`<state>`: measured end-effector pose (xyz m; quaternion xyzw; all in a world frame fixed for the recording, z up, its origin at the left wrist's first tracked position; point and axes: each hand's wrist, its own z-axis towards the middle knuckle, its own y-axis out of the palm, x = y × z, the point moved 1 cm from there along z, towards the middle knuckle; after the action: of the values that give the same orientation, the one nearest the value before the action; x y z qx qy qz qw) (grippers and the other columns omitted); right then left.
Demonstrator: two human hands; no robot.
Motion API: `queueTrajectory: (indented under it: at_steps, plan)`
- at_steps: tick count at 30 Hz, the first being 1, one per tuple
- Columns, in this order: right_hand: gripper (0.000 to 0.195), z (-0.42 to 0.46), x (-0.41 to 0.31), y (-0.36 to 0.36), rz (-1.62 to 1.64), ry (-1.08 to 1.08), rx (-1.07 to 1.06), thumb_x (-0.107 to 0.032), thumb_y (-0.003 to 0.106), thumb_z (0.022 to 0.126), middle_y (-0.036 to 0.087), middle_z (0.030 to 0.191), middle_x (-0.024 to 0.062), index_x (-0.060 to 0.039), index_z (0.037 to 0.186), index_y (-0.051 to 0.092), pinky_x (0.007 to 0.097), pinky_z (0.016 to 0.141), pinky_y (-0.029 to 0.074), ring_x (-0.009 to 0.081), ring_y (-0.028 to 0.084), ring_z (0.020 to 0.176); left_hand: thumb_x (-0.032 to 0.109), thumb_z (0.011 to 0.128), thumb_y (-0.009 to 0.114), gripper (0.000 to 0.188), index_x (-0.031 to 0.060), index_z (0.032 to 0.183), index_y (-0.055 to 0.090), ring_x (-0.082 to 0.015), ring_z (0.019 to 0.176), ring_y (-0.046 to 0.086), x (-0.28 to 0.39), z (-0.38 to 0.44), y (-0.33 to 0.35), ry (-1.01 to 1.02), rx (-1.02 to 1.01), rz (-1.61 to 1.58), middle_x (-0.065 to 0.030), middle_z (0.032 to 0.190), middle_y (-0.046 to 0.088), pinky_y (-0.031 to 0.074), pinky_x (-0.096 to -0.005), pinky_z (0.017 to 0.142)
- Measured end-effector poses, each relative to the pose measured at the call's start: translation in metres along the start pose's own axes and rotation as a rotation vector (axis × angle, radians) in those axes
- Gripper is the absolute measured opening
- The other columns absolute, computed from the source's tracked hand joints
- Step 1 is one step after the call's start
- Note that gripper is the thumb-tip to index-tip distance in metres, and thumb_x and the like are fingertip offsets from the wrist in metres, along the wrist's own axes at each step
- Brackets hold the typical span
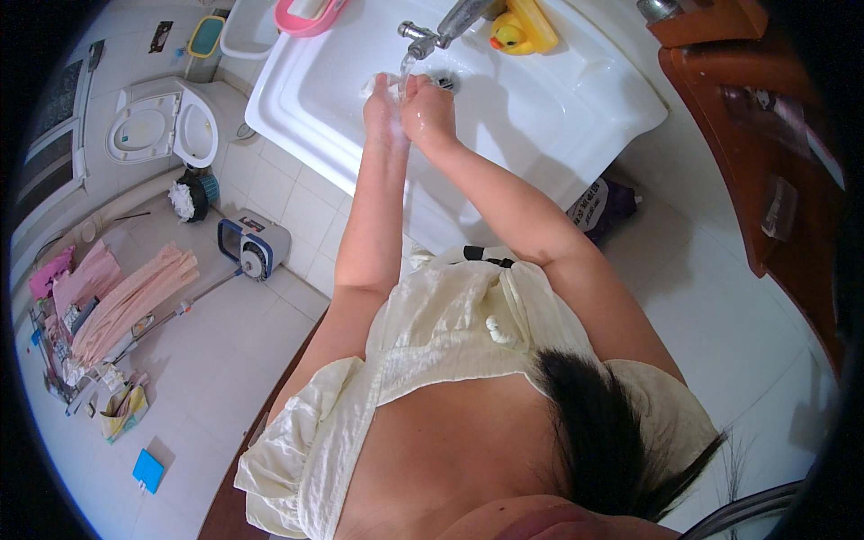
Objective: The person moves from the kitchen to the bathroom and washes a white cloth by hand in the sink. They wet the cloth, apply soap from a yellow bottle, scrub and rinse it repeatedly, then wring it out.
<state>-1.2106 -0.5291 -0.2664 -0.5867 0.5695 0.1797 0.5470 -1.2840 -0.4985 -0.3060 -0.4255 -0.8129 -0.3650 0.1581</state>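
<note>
Both my hands are in the white washbasin [324,94], close together under the running water [407,65] of a metal tap [422,47]. A wet white cloth [368,86] shows beyond the fingers of my left hand [379,111], which grips it. Curled in beside it, my right hand [430,111] appears to hold the same cloth; its fingers hide much of that side. Whitish suds or water cover the left wrist and the gap between the hands. The drain [445,83] lies just past my right knuckles.
A yellow duck-shaped holder [518,37] and a pink soap dish [307,23] sit on the basin rim. Right of me stands a reddish-brown cabinet [715,121]. On the left are a toilet [196,131], a bin [196,196], a mop bucket [270,236] and hanging clothes [135,297].
</note>
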Motion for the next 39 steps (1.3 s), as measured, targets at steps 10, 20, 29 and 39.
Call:
queueTrajectory:
  at_steps: [10, 20, 29, 39]
  plan:
    - [0.047, 0.016, 0.063, 0.002, 0.492, 0.488, -0.121, -0.038, 0.036, 0.09, 0.057, 0.103, 0.017, 0.0018, 0.102, 0.057, 0.0406, 0.078, 0.043, 0.0294, 0.057, 0.087, 0.028, 0.085, 0.057, 0.029, -0.0002, 0.094, 0.055, -0.0171, 0.075, 0.054, -0.002, -0.017, 0.023, 0.193, 0.032, 0.227, -0.0063, 0.082, 0.054, 0.046, -0.0312, 0.066]
    - [0.019, 0.035, -0.044, -0.098, -0.035, -0.965, 0.612, -0.009, 0.051, 0.08, 0.055, 0.096, 0.0161, -0.0008, 0.097, 0.054, 0.0415, 0.083, 0.036, 0.0321, 0.049, 0.093, 0.022, 0.08, 0.056, 0.029, -0.003, 0.094, 0.059, -0.0186, 0.078, 0.058, -0.005, -0.022, 0.02, 0.238, 0.005, 0.705, -0.0103, 0.086, 0.061, 0.045, -0.0291, 0.07]
    - [0.039, 0.079, -0.072, -0.103, -0.425, -0.745, -0.078, -0.028, 0.037, 0.09, 0.049, 0.122, 0.0147, -0.0017, 0.113, 0.052, 0.0381, 0.096, 0.033, 0.0286, 0.042, 0.115, 0.023, 0.081, 0.053, 0.029, -0.0016, 0.094, 0.06, -0.019, 0.081, 0.059, 0.007, -0.04, 0.022, 0.194, -0.036, 0.616, -0.0102, 0.087, 0.062, 0.044, -0.0297, 0.072]
    - [0.015, -0.005, 0.058, -0.067, 0.113, -0.37, 0.264, -0.013, 0.052, 0.081, 0.061, 0.085, 0.0127, -0.0024, 0.089, 0.058, 0.0369, 0.07, 0.045, 0.027, 0.058, 0.077, 0.027, 0.083, 0.05, 0.028, 0.0078, 0.103, 0.055, -0.0147, 0.094, 0.054, 0.017, -0.045, 0.01, 0.03, -0.014, 0.501, -0.0036, 0.097, 0.06, 0.041, -0.0302, 0.072]
